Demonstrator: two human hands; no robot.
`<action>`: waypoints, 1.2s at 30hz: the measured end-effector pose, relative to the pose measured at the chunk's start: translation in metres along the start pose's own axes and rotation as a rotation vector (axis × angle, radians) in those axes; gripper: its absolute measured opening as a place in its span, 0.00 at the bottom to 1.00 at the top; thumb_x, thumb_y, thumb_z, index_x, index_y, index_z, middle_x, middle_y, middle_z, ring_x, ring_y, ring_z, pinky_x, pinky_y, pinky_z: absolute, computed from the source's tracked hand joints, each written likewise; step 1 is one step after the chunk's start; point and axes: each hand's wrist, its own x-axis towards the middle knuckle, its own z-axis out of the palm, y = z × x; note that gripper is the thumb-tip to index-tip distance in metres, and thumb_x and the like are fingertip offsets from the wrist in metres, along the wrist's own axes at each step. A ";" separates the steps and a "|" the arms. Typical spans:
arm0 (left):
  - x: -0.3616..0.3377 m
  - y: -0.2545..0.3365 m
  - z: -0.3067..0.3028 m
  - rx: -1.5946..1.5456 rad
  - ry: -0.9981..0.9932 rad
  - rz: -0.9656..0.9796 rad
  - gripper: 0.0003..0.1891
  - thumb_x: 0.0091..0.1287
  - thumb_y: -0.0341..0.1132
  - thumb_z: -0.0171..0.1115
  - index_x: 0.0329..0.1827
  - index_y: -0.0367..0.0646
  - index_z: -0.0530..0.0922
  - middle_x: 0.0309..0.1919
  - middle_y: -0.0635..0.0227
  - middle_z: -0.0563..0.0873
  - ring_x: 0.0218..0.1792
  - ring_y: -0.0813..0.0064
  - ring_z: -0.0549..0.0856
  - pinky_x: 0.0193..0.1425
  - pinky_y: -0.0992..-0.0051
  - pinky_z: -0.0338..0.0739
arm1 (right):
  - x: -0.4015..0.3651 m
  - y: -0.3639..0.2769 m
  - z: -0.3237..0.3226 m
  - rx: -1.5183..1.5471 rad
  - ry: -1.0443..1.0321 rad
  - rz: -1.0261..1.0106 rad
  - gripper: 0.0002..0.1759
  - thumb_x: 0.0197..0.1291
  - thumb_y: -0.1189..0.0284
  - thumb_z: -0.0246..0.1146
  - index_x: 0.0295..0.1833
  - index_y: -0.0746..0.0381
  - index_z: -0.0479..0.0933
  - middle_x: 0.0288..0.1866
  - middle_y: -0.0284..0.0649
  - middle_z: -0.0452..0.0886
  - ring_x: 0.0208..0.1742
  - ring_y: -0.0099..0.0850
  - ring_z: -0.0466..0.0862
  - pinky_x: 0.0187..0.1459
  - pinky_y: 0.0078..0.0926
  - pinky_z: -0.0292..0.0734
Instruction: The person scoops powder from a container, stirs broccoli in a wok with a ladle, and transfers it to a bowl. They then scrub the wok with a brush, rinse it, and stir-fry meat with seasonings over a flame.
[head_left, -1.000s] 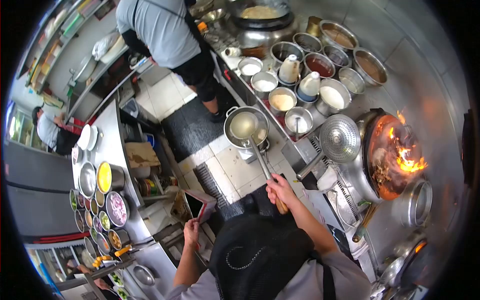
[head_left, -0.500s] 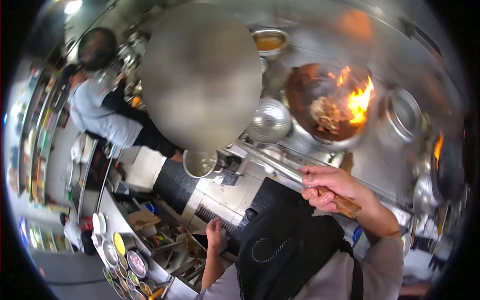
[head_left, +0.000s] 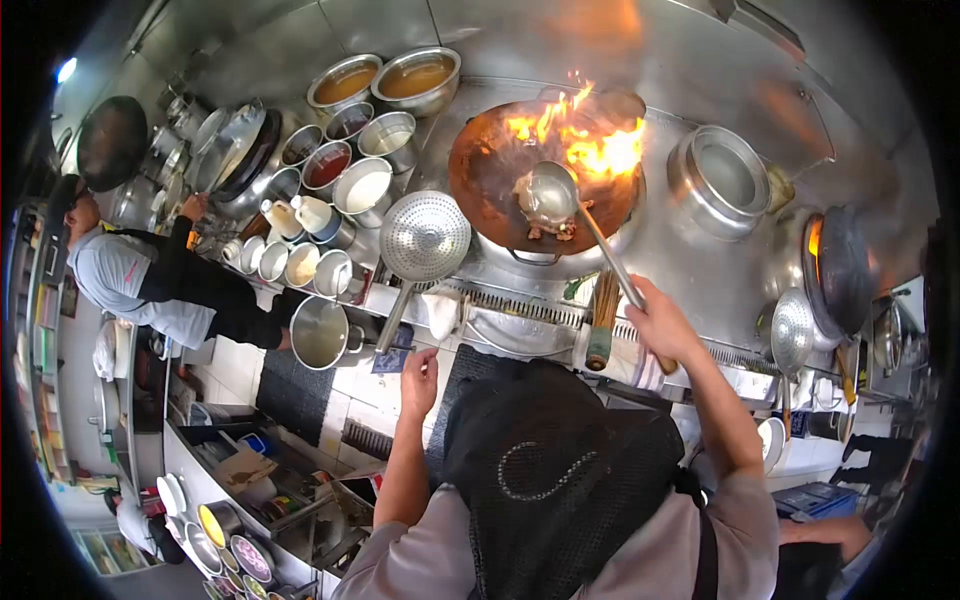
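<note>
My right hand [head_left: 660,320] is closed around the wooden-ended handle of a ladle [head_left: 550,190]. The ladle's round metal bowl is in the wok [head_left: 480,215], over browned food pieces [head_left: 555,232]. Flames [head_left: 605,150] rise from the wok's far right side. Held low, my left hand [head_left: 420,380] has its fingers curled in, and nothing shows in them. A perforated skimmer [head_left: 425,235] lies left of the wok, its handle pointing down near that hand. A bamboo brush [head_left: 603,320] lies beside my right hand.
Left of the wok stand several sauce pots [head_left: 363,190], two squeeze bottles and a metal pot [head_left: 320,332]. Two bowls of amber liquid [head_left: 415,78] sit behind. A lidded pot [head_left: 722,180] stands at right. A co-worker [head_left: 130,265] works at far left; another person's arm shows lower right.
The ladle has swung from the left to over the food in the wok. My view has shifted, showing more sauce pots. The flames have spread along the wok's far side.
</note>
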 end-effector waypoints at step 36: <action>0.341 -0.035 -0.169 0.272 0.662 -0.060 0.60 0.39 0.43 0.85 0.73 0.29 0.56 0.58 0.47 0.75 0.61 0.47 0.73 0.67 0.56 0.69 | 0.341 -0.374 0.333 -0.089 -0.480 -0.361 0.33 0.63 0.69 0.64 0.73 0.68 0.65 0.22 0.43 0.81 0.20 0.29 0.82 0.25 0.30 0.77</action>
